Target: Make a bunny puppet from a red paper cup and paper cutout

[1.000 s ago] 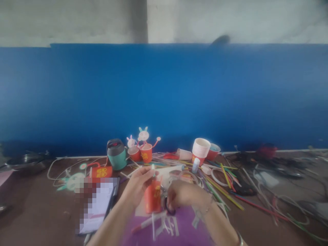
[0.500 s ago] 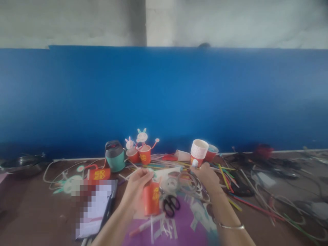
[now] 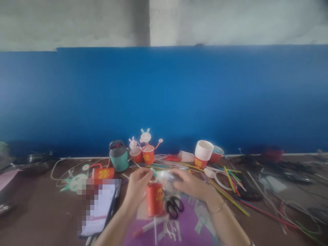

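The red cup sits at the counter's near middle and looks part-made: no rabbit head shows on it, while at twelve o'clock a finished-looking cup carries a rabbit figure. Just above the red cup, the left hand pinches a small pale-green piece; at one o'clock the right hand grasps a blurred white bottle. Scissors lie unheld at three o'clock, paper cutouts seemingly unused at four.

One white bottle, two upright rabbits
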{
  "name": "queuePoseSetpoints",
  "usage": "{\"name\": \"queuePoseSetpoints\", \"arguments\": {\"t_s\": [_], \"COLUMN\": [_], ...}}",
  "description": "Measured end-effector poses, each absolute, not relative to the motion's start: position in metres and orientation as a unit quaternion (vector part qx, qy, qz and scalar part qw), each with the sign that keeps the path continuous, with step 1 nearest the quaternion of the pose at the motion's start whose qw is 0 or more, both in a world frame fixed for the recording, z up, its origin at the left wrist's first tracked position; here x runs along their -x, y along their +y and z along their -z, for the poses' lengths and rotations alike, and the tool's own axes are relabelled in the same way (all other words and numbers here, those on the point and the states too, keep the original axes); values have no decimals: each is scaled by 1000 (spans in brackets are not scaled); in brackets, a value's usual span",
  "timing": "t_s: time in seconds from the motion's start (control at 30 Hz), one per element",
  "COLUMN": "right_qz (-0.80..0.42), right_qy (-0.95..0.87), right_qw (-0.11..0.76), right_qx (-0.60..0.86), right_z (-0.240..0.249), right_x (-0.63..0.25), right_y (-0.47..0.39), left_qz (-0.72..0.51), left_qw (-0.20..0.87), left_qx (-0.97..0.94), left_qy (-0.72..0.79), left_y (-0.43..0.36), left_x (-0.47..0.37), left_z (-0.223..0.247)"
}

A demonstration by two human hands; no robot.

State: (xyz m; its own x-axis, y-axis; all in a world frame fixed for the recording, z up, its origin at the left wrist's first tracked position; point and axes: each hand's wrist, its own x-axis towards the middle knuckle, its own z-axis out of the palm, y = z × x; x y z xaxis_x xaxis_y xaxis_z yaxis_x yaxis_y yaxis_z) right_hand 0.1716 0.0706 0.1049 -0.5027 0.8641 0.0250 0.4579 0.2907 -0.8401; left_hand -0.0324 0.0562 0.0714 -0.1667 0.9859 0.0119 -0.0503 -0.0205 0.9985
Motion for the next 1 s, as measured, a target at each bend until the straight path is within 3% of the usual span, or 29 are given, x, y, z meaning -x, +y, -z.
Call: {"name": "queuePoseSetpoints", "arguments": {"t_s": [0.1, 1.0], "right_qz": [-404, -293], "right_qy": [-764, -770], "right_qw": [220, 316], "right_qx": [453, 471], "right_z": [-111, -86], "right_x": [-156, -130], "right_y": [58, 61], "left_qz": [-557, -598], "left_qw": [449, 439], "left_qx": [-458, -441], "left_qy": [528, 505], "left_y": [57, 58], "left_x": [33, 27], "left_z": [-72, -56]}}
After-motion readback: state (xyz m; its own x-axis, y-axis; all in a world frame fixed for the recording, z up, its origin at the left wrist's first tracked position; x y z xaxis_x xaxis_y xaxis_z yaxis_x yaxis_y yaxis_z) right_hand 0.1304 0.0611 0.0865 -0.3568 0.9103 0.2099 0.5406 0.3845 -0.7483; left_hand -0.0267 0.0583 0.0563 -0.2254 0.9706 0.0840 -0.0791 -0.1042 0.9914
